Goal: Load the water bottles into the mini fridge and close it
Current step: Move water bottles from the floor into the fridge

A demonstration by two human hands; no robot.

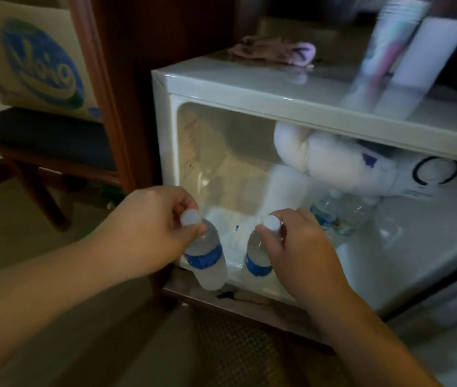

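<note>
The left hand (149,227) is pinching the white-capped neck of a clear plastic water bottle with a blue label (206,258), which is hanging tilted at the front lip of the open white mini fridge (249,85). The right hand (297,241) is gripping the white cap end of a second blue-labelled clear bottle (258,255), just inside the fridge's opening. Further inside, more clear bottles (333,216) are lying beneath a white frosted freezer box (333,160), and a pink crumpled cloth (275,48) is lying on the fridge's top.
</note>
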